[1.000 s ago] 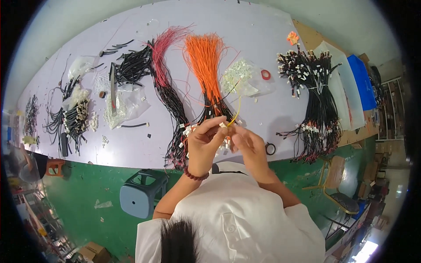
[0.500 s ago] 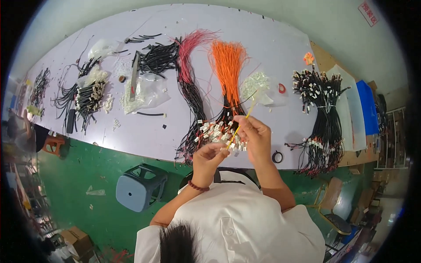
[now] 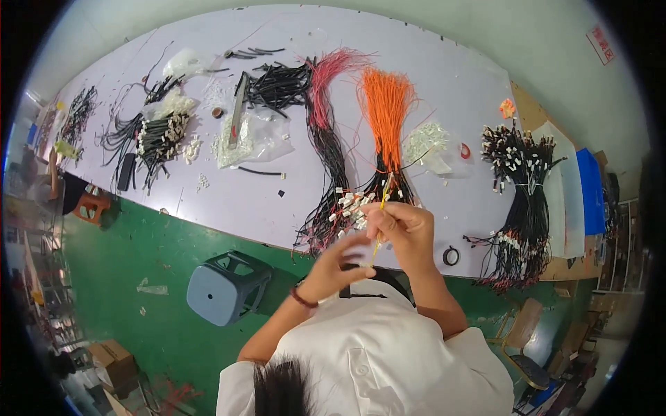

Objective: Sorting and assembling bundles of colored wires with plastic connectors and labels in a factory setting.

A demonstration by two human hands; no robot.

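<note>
A thin yellow strip [image 3: 376, 254] stands nearly upright in front of me, pinched between the thumb and fingers of my right hand [image 3: 406, 232]. My left hand [image 3: 334, 269] is slightly blurred, with thumb and fingers spread either side of the strip's lower end; it appears to hold nothing. Just beyond both hands lie white connectors [image 3: 352, 206] at the near end of a bundle of orange wires [image 3: 386, 111]. This bundle turns black lower down, where it is tied. Left of it runs a long bundle of black and pink wires [image 3: 326, 139].
Clear bags of small parts [image 3: 253, 142] [image 3: 427, 143] lie on the table [image 3: 229, 197]. A steel ruler [image 3: 238, 114] is on one. Black cable bundles [image 3: 531, 208] [image 3: 163, 139] flank them. A tape roll [image 3: 451, 256] sits near the front edge. A blue stool [image 3: 225, 288] stands on the green floor.
My left hand has opened and moved down from the strip. The strip has come nearer and tilted more upright in my right hand. The whole view has shifted, with the table appearing further right.
</note>
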